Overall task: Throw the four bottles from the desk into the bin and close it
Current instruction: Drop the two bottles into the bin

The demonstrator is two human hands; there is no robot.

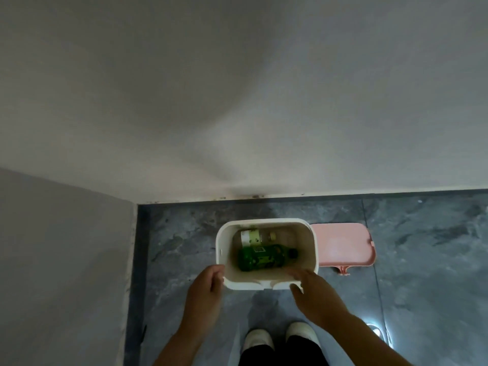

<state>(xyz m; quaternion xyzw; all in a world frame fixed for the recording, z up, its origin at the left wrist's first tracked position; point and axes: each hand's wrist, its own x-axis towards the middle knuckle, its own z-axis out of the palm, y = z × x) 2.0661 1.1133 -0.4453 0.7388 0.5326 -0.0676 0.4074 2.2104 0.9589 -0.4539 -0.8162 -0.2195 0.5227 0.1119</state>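
A white bin [220, 241] stands open on the dark tiled floor near the wall. Inside it lie a green bottle [264, 257] and, behind that, a clear bottle with a pale label [252, 237]. The pink lid [342, 244] lies flat on the floor, touching the bin's right side. My left hand [204, 289] hovers at the bin's front left corner, fingers curled and holding nothing. My right hand [314, 294] is over the front right rim, fingers spread and empty.
A grey wall rises behind the bin and another wall juts out on the left [66, 260]. My two white shoes [277, 336] stand just in front of the bin. A bright reflection [375, 331] shows on the floor at right.
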